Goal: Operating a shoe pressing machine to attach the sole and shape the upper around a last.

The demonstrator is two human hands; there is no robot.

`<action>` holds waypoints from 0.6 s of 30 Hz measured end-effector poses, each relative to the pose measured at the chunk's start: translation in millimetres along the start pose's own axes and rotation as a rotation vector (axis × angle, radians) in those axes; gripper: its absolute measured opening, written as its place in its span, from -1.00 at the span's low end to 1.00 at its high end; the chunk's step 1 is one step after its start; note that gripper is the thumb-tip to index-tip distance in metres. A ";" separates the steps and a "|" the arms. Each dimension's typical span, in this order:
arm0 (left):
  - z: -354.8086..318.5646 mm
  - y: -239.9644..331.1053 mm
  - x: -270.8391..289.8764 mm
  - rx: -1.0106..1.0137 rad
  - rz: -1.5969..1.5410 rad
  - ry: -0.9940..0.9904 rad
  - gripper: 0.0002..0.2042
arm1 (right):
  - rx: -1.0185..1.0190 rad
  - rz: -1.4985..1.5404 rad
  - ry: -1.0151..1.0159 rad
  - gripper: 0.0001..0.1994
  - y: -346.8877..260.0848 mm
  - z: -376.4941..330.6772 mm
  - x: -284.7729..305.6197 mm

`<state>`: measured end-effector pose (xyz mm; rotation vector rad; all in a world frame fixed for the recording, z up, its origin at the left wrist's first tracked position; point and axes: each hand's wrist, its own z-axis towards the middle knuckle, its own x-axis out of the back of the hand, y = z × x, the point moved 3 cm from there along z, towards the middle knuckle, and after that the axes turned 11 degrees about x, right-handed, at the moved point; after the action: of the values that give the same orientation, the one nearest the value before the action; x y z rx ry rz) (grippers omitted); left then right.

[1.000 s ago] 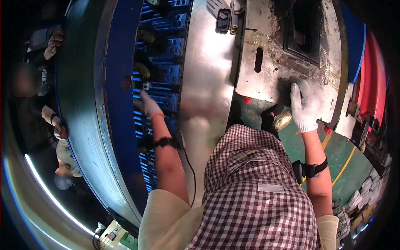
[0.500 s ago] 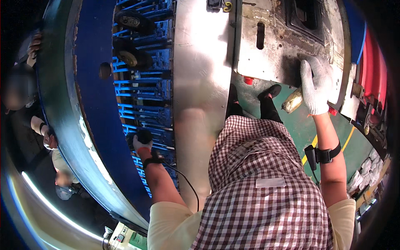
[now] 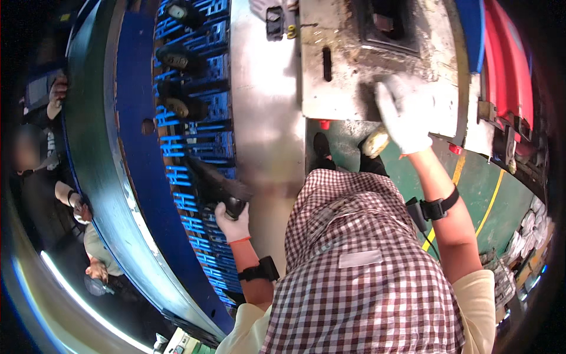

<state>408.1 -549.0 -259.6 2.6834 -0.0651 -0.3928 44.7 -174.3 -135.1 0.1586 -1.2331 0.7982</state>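
My left hand [image 3: 233, 223], in a white glove, is closed around the end of a black shoe [image 3: 219, 182]. This shoe lies slantwise from the blue slatted rack [image 3: 177, 171] toward the bare metal strip [image 3: 265, 118]. My right hand [image 3: 407, 112], also gloved and slightly blurred, is over the near edge of the worn metal table [image 3: 348, 94]. A yellowish, rounded object like a wrapped tool handle [image 3: 375, 140] sticks out below its palm; the rest of it is hidden under the hand.
Several dark shoes [image 3: 177, 59] sit along the rack. The table has a dark square opening [image 3: 389, 26]. A black item [image 3: 275, 22] lies at the top of the strip. Beyond the blue panel [image 3: 138, 76], other people's hands [image 3: 58, 88] show. Red panels [image 3: 510, 65] stand right.
My left hand has come nearer and to the right, with the black shoe now showing beside the strip. The view has shifted, bringing more shoes into sight. My right hand still grips the yellowish object.
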 end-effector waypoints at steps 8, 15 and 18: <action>-60.9 -90.0 -245.2 0.330 0.350 -0.848 -0.19 | 0.011 0.995 -0.181 -0.17 -72.4 2.7 15.5; -116.4 -89.4 -420.5 -0.165 0.599 -1.000 -0.25 | -0.486 1.239 0.226 -0.24 9.9 65.2 62.3; -143.0 -82.6 -444.9 -0.626 0.867 -0.927 -0.17 | -0.407 0.784 0.323 -0.26 71.7 105.7 39.8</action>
<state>20.7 -369.1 -52.7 1.4686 -1.1015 -1.0732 -77.8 -158.7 -83.7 -0.8026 -1.1123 1.1589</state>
